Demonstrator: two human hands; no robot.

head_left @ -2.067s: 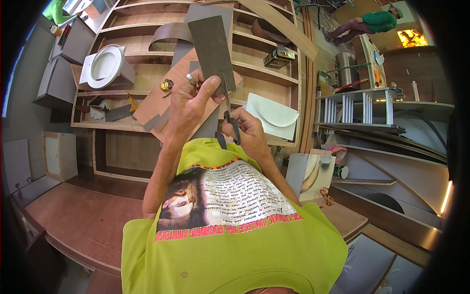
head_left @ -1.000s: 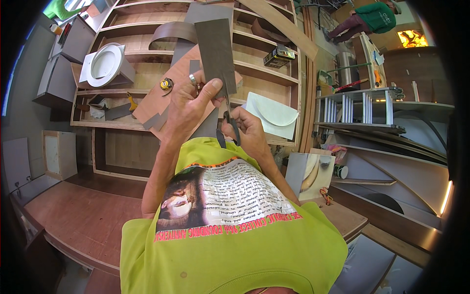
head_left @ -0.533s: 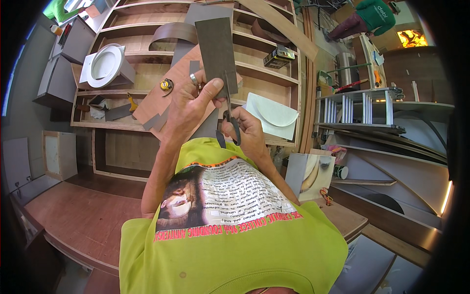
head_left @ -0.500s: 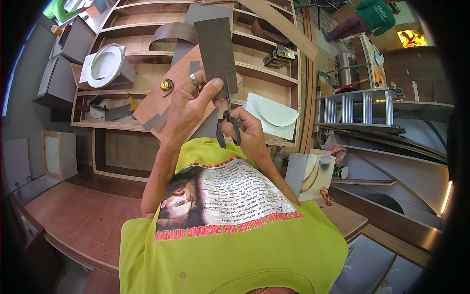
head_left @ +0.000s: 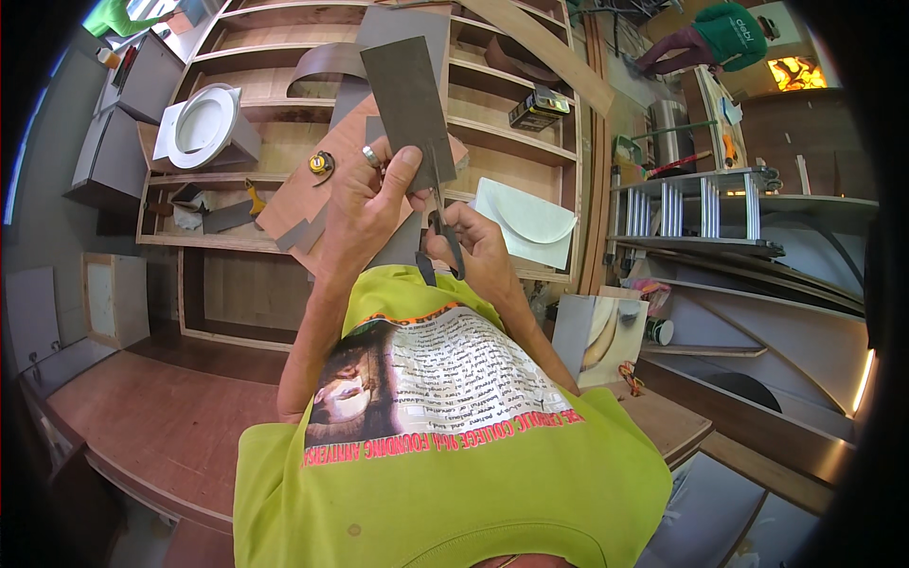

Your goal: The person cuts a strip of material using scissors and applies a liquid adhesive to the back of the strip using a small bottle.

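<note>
My left hand [head_left: 374, 194] pinches the lower end of a dark grey-brown laminate strip [head_left: 405, 99] between thumb and fingers, holding it up over the wooden frame. A ring shows on one of its fingers. Dark-handled scissors [head_left: 453, 248] are in my right hand [head_left: 478, 244], fingers wrapped about the handles. The blades point away from me and lie against the strip's lower right part, running up into it. Part of the blades is hidden behind my left fingers. Just below my hands hangs a small dark piece [head_left: 425, 269], close to the scissor handles; what it is attached to is unclear.
A wooden compartment frame [head_left: 379, 110] spans the space ahead. On it are a tape measure [head_left: 322, 164], a white ring-shaped piece [head_left: 204, 128], a yellow-handled tool [head_left: 255, 199], a dark box [head_left: 539, 109] and a white panel [head_left: 525, 222]. A ladder [head_left: 696, 210] lies right. Two people work farther off.
The strip's upper end has tilted a little to the left. My left hand has shifted slightly left and down, while the scissors stay at the strip's lower part.
</note>
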